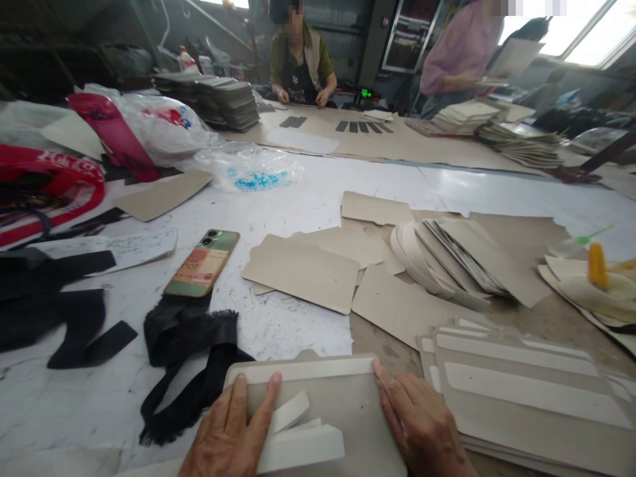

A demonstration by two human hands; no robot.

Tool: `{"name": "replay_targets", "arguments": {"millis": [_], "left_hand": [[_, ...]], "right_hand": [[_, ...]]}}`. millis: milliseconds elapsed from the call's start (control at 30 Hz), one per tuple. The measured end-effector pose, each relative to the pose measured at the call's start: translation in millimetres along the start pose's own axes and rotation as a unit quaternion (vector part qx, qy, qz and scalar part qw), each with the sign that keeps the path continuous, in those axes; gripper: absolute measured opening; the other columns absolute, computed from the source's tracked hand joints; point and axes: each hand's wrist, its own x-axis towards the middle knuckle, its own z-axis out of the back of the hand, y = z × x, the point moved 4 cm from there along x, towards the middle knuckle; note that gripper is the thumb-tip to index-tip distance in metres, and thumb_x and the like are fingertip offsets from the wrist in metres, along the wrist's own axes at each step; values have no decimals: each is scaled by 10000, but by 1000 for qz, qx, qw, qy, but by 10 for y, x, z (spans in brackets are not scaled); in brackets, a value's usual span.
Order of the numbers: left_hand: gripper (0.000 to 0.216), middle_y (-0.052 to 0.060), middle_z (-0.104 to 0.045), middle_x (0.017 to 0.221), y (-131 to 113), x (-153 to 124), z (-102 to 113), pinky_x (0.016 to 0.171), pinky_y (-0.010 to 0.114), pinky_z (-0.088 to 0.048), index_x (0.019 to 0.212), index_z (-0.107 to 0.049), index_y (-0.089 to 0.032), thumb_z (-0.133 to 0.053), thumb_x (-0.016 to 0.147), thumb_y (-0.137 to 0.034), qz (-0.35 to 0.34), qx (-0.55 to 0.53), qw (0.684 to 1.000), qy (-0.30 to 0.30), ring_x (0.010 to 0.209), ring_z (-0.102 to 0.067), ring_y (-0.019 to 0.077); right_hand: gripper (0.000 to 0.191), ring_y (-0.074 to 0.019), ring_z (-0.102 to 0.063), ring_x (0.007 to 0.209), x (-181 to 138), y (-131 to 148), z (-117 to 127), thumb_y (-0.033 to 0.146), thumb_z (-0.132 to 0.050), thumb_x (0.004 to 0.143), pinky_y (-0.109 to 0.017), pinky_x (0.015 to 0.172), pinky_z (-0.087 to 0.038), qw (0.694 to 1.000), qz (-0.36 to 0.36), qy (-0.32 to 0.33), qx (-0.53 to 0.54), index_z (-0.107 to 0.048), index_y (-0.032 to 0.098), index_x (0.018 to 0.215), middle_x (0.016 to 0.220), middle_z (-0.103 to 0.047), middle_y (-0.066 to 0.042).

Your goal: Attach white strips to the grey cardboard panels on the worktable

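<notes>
Both hands press flat on a grey card panel (pixel 342 411) at the table's near edge: the left hand (pixel 231 434) beside loose white strips (pixel 298 440), the right hand (pixel 422 427) on its right side. A stack of similar panels (pixel 531 391) lies just right. A phone (pixel 203 263) and black lace (pixel 191 344), perhaps trim, lie to the left.

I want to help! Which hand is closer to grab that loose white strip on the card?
Left, probably. The left hand lies right beside the curled white strip on the grey card. The right hand presses the card's far edge.
</notes>
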Motion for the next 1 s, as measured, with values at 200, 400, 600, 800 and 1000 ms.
{"name": "replay_targets", "arguments": {"millis": [200,400,600,800,1000], "left_hand": [[767,178,-552,1138,-37,-27,-56,832,347,-469,1458,-31,-219,-343,799,19,4,19,1000,-7,987,-584,258],[775,223,-543,1117,-36,-8,-16,812,342,-483,1453,-60,-146,-389,774,32,2,27,999,-30,943,-599,267],[674,250,-504,1131,-23,-22,-42,769,353,-509,1420,-224,-143,-394,783,-4,-25,8,998,-51,938,-597,293],[787,238,-471,1153,-27,-41,-76,799,380,-501,1442,-125,-167,-424,746,48,-1,-7,999,-32,946,-579,292],[816,230,-474,1158,-41,-32,-75,799,375,-496,1451,-68,-188,-438,764,51,9,-9,1000,-27,962,-572,292]], "right_hand": [[277,-175,-617,686,329,-21,155,202,-395,963,-289,663,-465,999,-8,-30,19,-596,99,1124,770,-652,-70],[307,-222,-567,837,1030,135,-25,242,-383,965,-346,761,-469,998,1,-6,64,-554,97,1176,882,-631,-109],[500,-313,-406,1158,1285,381,-474,406,-410,937,-508,958,-354,997,-14,33,63,-421,125,1350,1227,-512,-168],[510,-301,-346,1237,1250,457,-556,446,-399,932,-501,1027,-269,994,-15,57,96,-412,178,1366,1313,-456,-140],[482,-258,-398,1178,1297,41,-298,349,-264,974,-437,1011,-311,990,-93,13,103,-385,66,1346,1249,-488,-175]]}}
